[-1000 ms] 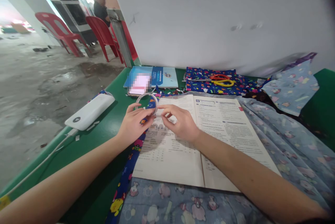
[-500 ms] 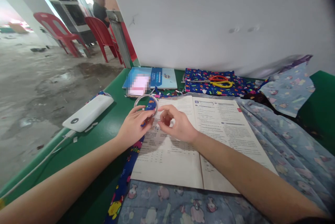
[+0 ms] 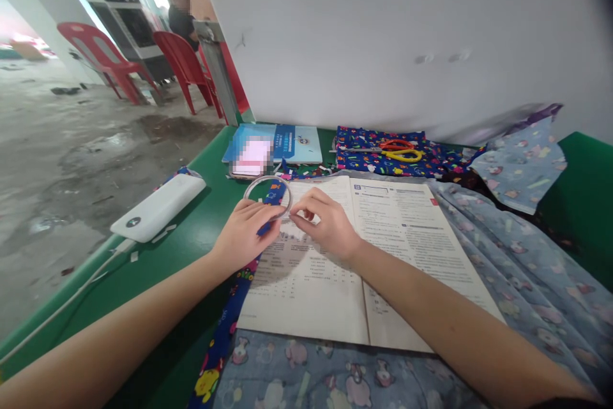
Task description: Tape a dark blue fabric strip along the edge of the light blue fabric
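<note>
My left hand (image 3: 246, 233) grips a thin, see-through ring that looks like a roll of clear tape (image 3: 265, 178), its fingers and thumb closed on the lower part. The roll stands tilted above the left page of an open book (image 3: 311, 313). Close by on the right, my right hand (image 3: 328, 224) has thumb and forefinger pinched at the roll's right edge, the other fingers curled. Whatever lies in that pinch is too small to make out. Beneath the book spreads a grey-blue patterned cloth (image 3: 306, 374), with a dark blue printed strip (image 3: 223, 339) along its left side.
A white power bank (image 3: 160, 208) with a cable lies on the green table (image 3: 158, 294). Behind are a phone (image 3: 251, 157), a blue booklet (image 3: 304, 147) and scissors (image 3: 400, 155) with red and yellow handles on dark blue fabric (image 3: 354, 163). A person (image 3: 182, 20) sits beyond red chairs (image 3: 179, 55).
My right thumb and forefinger have closed together and come against the roll's right edge. The roll has turned slightly in my left hand. The view has shifted a little.
</note>
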A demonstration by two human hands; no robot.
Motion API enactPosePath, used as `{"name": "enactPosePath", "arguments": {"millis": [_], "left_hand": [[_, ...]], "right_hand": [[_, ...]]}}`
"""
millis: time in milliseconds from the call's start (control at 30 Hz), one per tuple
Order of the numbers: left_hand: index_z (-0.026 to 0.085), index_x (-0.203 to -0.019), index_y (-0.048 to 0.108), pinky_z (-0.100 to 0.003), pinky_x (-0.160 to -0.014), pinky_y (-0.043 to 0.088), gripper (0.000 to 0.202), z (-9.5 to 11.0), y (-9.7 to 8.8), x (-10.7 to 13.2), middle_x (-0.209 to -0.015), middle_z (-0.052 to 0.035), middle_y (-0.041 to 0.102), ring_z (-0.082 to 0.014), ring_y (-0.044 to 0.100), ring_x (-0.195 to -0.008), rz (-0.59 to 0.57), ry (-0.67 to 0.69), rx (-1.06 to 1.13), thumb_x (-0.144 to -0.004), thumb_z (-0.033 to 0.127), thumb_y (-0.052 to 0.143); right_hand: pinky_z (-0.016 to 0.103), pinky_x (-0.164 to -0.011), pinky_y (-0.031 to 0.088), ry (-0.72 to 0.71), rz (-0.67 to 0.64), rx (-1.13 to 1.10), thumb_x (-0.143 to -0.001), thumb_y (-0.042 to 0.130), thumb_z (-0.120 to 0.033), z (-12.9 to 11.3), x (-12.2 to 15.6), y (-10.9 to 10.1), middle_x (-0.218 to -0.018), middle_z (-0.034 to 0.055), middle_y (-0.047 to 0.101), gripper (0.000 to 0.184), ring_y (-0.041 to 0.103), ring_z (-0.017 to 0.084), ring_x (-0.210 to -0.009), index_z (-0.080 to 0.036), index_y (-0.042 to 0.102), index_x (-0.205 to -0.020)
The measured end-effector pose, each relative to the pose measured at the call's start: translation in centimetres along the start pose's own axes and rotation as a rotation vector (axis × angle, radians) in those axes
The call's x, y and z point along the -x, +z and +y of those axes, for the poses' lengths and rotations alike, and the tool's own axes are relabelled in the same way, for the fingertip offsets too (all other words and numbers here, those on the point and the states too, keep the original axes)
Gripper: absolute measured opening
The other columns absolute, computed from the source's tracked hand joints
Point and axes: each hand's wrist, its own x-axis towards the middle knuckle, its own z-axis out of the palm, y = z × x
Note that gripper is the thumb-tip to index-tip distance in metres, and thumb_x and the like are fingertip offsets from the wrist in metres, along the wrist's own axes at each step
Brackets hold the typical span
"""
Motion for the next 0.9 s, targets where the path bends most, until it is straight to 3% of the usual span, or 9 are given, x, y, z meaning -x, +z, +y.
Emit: {"name": "enactPosePath", "arguments": {"millis": [200,333,500,633,900], "left_hand": [[0.018,-0.091,0.058,-0.035,-0.074,0.041,0.003,0.4,-0.5,0.0,-0.076,-0.0007,0.069,-0.0153,0.062,-0.066,0.006,-0.008,-0.042,-0.088,0.018,0.058],[0.018,-0.092,0.057,-0.037,-0.08,0.042,0.004,0.5,-0.2,0.1,-0.076,0.0006,0.07,-0.0136,0.061,-0.063,0.021,-0.026,-0.056,-0.088,0.016,0.057],[0.018,-0.092,0.055,-0.035,-0.083,0.047,0.004,0.8,0.1,0.2,-0.069,0.0014,0.068,-0.0136,0.06,-0.06,0.039,-0.038,-0.025,-0.089,0.016,0.055],[0.018,-0.094,0.055,-0.031,-0.074,0.049,0.004,1.1,-0.1,0.3,-0.083,-0.0032,0.071,-0.0167,0.064,-0.074,0.047,-0.05,-0.005,-0.09,0.017,0.054],[0.018,-0.096,0.055,-0.03,-0.069,0.048,0.008,1.3,-0.4,0.2,-0.08,-0.002,0.071,-0.0147,0.063,-0.068,0.059,-0.043,0.039,-0.089,0.016,0.055]], "right_hand": [[0.025,-0.069,0.052,-0.094,-0.023,-0.052,-0.088,0.06,-0.023,0.0,0.0,0.1,-0.093,0.0028,0.063,0.006,0.059,0.011,-0.077,-0.021,0.064,-0.092],[0.027,-0.075,0.053,-0.163,0.07,-0.003,-0.088,0.061,-0.023,0.1,0.0,0.3,-0.091,0.0036,0.065,0.005,0.062,0.013,-0.085,-0.022,0.066,-0.089],[0.027,-0.071,0.053,-0.222,0.121,0.005,-0.086,0.063,-0.019,0.1,0.0,0.3,-0.087,0.0039,0.066,0.007,0.063,0.013,-0.081,-0.023,0.069,-0.085],[0.027,-0.074,0.055,-0.221,0.117,-0.084,-0.084,0.064,-0.018,-0.2,-0.2,0.1,-0.089,0.0047,0.065,0.006,0.064,0.013,-0.082,-0.021,0.069,-0.084],[0.027,-0.073,0.056,-0.067,0.084,-0.275,-0.078,0.071,-0.018,-0.6,-0.2,0.1,-0.086,0.0038,0.071,0.002,0.067,0.013,-0.079,-0.02,0.07,-0.079]]}}
